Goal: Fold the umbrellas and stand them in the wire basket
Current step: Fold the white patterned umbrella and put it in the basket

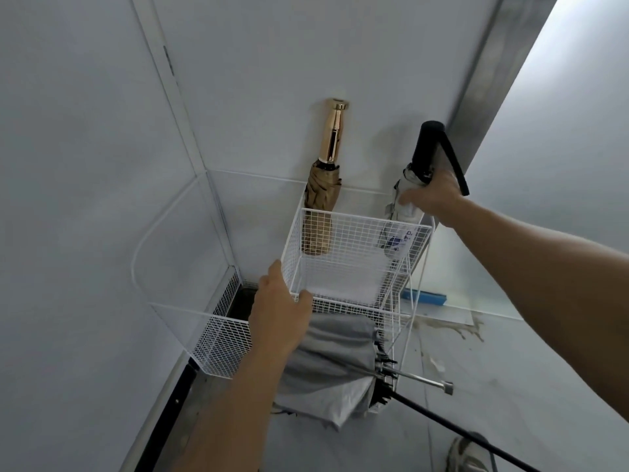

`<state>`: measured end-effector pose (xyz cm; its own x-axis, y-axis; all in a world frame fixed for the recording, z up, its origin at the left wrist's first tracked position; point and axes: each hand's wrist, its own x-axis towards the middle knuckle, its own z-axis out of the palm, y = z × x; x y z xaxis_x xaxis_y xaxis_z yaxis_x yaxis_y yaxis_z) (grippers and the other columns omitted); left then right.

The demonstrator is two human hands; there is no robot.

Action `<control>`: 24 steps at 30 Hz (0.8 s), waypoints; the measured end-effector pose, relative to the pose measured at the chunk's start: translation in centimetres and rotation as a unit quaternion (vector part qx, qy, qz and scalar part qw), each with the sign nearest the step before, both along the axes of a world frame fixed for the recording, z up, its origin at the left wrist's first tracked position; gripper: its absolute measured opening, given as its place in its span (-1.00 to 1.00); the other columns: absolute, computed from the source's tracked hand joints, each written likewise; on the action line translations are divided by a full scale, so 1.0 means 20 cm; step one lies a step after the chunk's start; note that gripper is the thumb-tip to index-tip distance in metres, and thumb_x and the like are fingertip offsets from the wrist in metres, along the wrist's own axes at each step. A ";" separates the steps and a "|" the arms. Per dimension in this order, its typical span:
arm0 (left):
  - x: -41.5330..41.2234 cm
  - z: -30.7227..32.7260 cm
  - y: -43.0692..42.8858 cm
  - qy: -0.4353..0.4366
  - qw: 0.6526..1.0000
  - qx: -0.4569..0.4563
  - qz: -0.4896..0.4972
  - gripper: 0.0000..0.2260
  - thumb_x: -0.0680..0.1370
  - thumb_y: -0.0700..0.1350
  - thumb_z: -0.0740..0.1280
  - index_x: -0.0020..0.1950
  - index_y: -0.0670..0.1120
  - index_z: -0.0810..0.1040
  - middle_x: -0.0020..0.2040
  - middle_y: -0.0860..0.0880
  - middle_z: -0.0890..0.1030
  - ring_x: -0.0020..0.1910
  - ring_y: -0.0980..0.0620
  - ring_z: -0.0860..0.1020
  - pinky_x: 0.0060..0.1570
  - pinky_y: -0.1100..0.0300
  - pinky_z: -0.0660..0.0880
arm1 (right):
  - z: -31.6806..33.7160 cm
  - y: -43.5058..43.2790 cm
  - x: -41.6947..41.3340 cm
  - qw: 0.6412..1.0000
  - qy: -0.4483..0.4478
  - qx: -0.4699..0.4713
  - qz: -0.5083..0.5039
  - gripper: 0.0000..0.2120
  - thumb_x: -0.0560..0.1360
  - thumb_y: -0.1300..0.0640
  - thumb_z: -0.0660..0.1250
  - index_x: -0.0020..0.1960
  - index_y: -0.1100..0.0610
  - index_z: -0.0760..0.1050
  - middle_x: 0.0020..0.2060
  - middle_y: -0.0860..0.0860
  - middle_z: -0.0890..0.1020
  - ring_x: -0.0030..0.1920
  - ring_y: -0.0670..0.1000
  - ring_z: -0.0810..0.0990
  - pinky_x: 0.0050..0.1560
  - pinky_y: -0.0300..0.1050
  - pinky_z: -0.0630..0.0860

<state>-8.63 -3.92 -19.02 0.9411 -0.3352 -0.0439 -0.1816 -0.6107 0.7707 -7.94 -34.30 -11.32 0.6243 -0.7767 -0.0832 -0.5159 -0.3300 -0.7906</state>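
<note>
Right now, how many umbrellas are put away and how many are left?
Done: the tan umbrella is folded and stands in the wire basket. In hand: the right hand grips the white umbrella, its lower end inside the basket, while the left hand holds the basket's front corner. Left: the grey umbrella lies on the floor below the basket, loose, not yet folded.

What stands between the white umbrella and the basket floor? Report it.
Nothing visible. The white umbrella, gripped by the right hand, reaches down in the right rear corner of the wire basket; the tan umbrella stands apart in the left rear corner.
</note>
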 end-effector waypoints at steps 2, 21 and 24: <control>0.00 0.00 -0.01 -0.006 1.000 0.006 0.005 -0.38 0.58 -0.07 0.32 0.58 -0.07 0.12 0.50 -0.09 0.32 0.40 -0.08 0.37 0.23 0.12 0.33 | -0.05 -0.01 0.00 0.999 0.032 -0.010 -0.006 -0.17 0.19 0.08 0.64 0.37 0.07 0.34 0.08 0.04 0.54 0.13 0.12 0.53 0.24 0.08 0.50; 0.05 -0.06 -0.03 -0.029 0.999 -0.002 0.031 -0.56 0.54 -0.06 0.34 0.39 -0.04 0.32 0.07 -0.06 0.56 -0.13 -0.04 0.58 -0.16 0.01 0.58 | -0.16 -0.05 -0.09 0.994 0.045 -0.095 -0.028 -0.13 0.13 -0.37 0.44 0.39 -0.20 0.30 0.14 -0.06 0.61 0.07 0.09 0.61 0.09 0.09 0.61; 0.06 -0.06 -0.04 -0.027 0.999 -0.004 0.032 -0.56 0.54 -0.06 0.34 0.39 -0.04 0.32 0.07 -0.06 0.56 -0.13 -0.04 0.58 -0.17 0.03 0.57 | -0.16 -0.04 -0.10 0.985 0.094 -0.137 -0.039 -0.22 0.31 -0.33 0.44 0.43 -0.07 0.31 0.16 0.01 0.60 0.09 0.13 0.61 0.09 0.04 0.59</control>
<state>-7.53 -4.64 -20.26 0.9614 -0.2750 0.0106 -0.1848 -0.6164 0.7654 -9.89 -35.18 -14.56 0.5548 -0.8315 0.0289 -0.6768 -0.4712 -0.5655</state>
